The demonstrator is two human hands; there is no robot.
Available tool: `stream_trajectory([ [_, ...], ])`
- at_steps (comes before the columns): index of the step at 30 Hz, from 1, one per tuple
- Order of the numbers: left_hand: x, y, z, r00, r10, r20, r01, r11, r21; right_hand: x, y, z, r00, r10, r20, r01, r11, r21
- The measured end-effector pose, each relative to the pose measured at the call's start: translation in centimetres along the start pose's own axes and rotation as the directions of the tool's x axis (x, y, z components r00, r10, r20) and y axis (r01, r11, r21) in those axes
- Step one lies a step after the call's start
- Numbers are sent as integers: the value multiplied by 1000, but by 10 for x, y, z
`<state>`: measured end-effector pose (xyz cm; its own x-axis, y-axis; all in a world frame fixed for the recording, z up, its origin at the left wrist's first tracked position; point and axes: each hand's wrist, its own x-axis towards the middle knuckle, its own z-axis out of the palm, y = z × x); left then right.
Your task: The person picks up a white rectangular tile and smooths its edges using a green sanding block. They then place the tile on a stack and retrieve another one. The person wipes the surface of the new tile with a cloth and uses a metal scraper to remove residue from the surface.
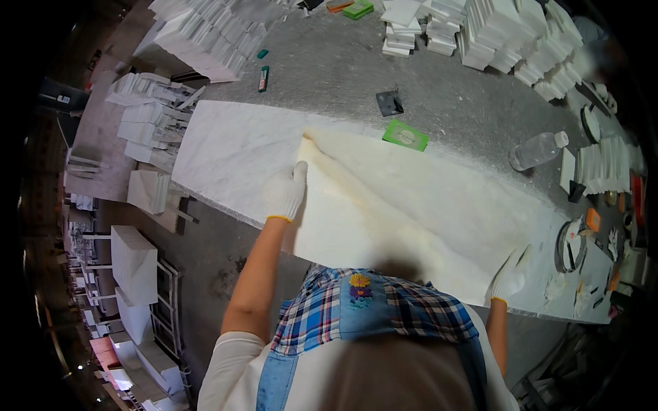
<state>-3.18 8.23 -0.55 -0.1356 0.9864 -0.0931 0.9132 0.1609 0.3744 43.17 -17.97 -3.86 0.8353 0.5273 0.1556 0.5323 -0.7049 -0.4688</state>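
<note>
A white marble slab (439, 198) with a yellow-brown vein running diagonally lies across a longer white slab (226, 137) on the workbench. Both my hands wear white knitted gloves with yellow cuffs. My left hand (283, 192) is closed on the slab's left edge, its thumb side along the top and the other fingers partly hidden. At the right end, my right hand (508, 276) grips the slab's edge near the corner closest to me; part of its fingers is hard to make out.
Beyond the slab are a green box (406, 135), a black square piece (389, 103) and a clear plastic bottle (538, 151). White tile stacks stand at the far left (205, 41) and far right (507, 31). A tape roll (570, 245) and small tools lie right. A metal rack (171, 308) stands lower left.
</note>
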Motion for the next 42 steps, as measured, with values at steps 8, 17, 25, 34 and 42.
stream_trajectory([
  [8,-46,-40,-4,921,128,-368,-158,986,-53,-58,6,-19,998,-54,-29,45,966,-254],
  [17,-115,-96,-16,970,149,-190,-133,987,96,-92,41,-8,987,-153,-53,123,921,-370],
  [25,-121,-91,-23,998,58,40,-62,994,95,-94,40,-14,986,-160,-41,129,904,-408],
  [34,-135,-81,-8,999,-44,8,42,990,137,-63,53,-9,997,-46,-57,18,908,-419],
  [42,-131,-75,3,1000,-13,-2,13,970,242,-44,70,-9,977,-188,-98,149,938,-313],
])
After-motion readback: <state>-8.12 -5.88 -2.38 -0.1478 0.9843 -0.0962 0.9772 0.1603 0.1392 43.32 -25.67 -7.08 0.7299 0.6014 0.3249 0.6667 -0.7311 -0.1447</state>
